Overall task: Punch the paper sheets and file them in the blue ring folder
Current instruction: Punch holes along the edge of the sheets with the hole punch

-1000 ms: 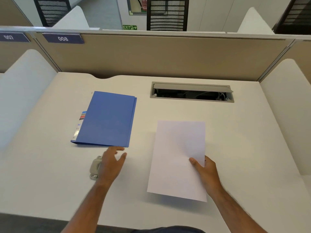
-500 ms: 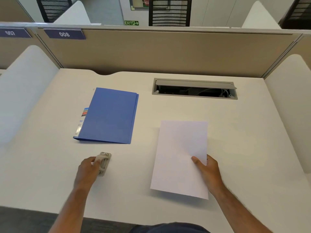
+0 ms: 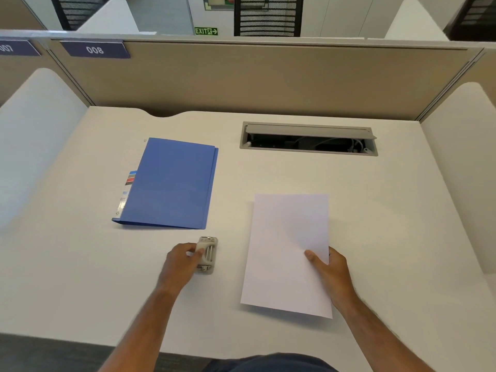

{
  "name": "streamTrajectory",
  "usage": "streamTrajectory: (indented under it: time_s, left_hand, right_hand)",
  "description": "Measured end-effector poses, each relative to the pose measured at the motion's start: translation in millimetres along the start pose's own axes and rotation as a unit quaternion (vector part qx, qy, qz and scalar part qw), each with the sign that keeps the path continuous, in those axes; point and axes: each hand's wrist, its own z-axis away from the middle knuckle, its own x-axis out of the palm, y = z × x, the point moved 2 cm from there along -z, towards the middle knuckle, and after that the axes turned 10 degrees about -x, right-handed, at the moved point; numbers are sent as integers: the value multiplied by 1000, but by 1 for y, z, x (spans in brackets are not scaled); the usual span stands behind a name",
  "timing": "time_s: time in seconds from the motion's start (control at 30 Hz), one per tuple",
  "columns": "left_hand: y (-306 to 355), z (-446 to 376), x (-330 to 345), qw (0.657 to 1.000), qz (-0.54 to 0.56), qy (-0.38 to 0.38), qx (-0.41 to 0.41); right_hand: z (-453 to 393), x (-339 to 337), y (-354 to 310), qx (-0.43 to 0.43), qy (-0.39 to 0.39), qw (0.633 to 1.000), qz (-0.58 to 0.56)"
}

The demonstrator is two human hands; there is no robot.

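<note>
The blue ring folder lies closed on the desk at the left, with coloured index tabs showing along its left edge. Just below it sits a small grey hole punch; my left hand grips its left side with thumb and fingers. White paper sheets lie to the right, their near edge lifted slightly off the desk. My right hand holds the sheets at their right edge, thumb on top.
A grey cable hatch stands open in the white desk behind the sheets. Beige partition panels close off the back, and white side screens stand at the left and right.
My left hand came down from above the punch and took hold of it, then slid it rightward toward the sheets. The right hand kept holding the paper.
</note>
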Motion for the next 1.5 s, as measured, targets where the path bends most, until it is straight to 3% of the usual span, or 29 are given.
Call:
streamTrajectory:
  time_s: [0.23,0.7,1.5]
  left_hand:
    - [33,-7,35,998,-28,-14,52]
    - [76,-49,58,996,-51,-32,71]
    - [93,-46,60,997,38,-24,61]
  right_hand:
    - [-8,-2,2,-9,-2,1000,10]
    - [-45,10,-6,-13,-3,1000,16]
    - [-70,34,1,-5,-19,999,43]
